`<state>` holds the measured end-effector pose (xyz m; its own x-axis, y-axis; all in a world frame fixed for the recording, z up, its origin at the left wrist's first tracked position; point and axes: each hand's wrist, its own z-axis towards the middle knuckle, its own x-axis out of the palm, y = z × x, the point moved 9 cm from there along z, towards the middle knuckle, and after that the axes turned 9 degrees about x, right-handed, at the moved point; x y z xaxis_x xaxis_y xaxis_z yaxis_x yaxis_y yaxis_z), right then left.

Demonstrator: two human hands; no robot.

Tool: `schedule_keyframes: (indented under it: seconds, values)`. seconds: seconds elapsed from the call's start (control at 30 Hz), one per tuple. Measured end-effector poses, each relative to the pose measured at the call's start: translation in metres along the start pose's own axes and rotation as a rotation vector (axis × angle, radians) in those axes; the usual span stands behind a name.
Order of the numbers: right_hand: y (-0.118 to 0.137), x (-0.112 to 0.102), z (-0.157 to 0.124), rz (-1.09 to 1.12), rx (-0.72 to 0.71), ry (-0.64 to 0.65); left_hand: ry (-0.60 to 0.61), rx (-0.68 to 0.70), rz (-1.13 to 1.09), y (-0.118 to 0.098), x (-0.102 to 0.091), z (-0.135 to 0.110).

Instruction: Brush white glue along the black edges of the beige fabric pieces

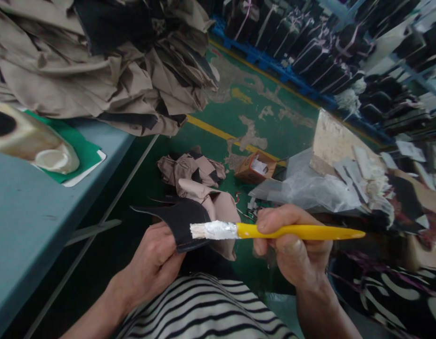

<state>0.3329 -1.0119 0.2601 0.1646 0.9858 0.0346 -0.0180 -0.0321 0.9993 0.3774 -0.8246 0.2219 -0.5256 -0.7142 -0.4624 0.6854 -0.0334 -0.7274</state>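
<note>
My left hand (pixel 154 258) is closed on a black cut piece of material (pixel 178 219) with pointed ends, held above my lap. My right hand (pixel 292 245) grips a yellow-handled brush (pixel 295 231) lying level. The brush's white glue-caked bristles (pixel 210 230) touch the right edge of the black piece. Beige pieces (pixel 221 207) show just behind the black one.
A grey-blue table (pixel 30 226) stands at left with a green sheet (pixel 81 150), a cream container (pixel 30 141) and a heap of beige and black pieces (pixel 97 70). On the green floor lie more pieces (pixel 189 169), a small carton (pixel 255 168) and plastic bags (pixel 306 188). Dark bundles (pixel 309 42) fill the back.
</note>
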Motion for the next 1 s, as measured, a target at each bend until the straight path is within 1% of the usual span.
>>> schedule_keyframes:
  seconds: [0.13,0.27,0.37,0.47,0.53,0.6,0.7,0.8,0.9,1.0]
  values:
    - [-0.005,-0.003,0.011,0.022,0.011,-0.017,0.024,-0.016,-0.021,0.004,0.003,0.0]
    - [-0.012,0.0,0.019,0.069,0.073,-0.071,-0.001,0.019,0.016,0.003,0.001,0.003]
    - [-0.016,0.008,0.023,0.115,0.119,-0.105,0.005,0.026,0.08,0.003,0.001,0.004]
    - [-0.019,0.018,0.027,0.127,0.179,-0.102,0.007,0.04,0.153,0.002,0.002,0.005]
    - [-0.023,0.02,0.029,0.104,0.237,-0.101,-0.004,0.062,0.2,0.0,0.002,0.005]
    - [-0.026,0.019,0.03,0.038,0.292,-0.095,0.014,0.071,0.23,0.0,0.005,0.003]
    - [-0.026,0.011,0.03,-0.086,0.346,-0.092,0.071,0.075,0.241,0.001,0.013,-0.001]
    - [-0.021,0.003,0.033,-0.099,0.342,-0.115,0.053,0.084,0.256,0.003,0.012,-0.002]
    - [-0.02,0.012,0.039,-0.015,0.322,-0.07,0.044,0.106,0.241,0.002,0.01,0.0]
    - [-0.029,0.028,0.046,-0.002,0.377,0.035,0.052,0.116,0.234,0.001,0.009,0.002]
